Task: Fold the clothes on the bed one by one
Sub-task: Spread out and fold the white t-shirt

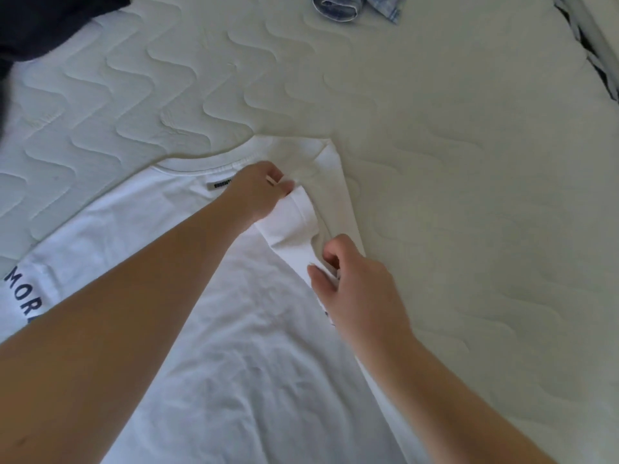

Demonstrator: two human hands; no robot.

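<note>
A white T-shirt [254, 346] lies flat on the quilted mattress [469, 162], collar toward the far side and a small dark label below the collar. Its right sleeve [291, 234] is turned inward over the body. My left hand [258, 192] pinches the sleeve's upper end near the collar. Lower down, my right hand [355, 279] pinches the sleeve's lower edge. The shirt's left sleeve [30, 293] with dark letters lies at the left edge.
A dark garment [50, 21] lies at the far left corner. A blue denim piece [338, 8] and a light blue checked cloth [385, 6] sit at the far edge. The mattress edge [596, 61] runs down the far right.
</note>
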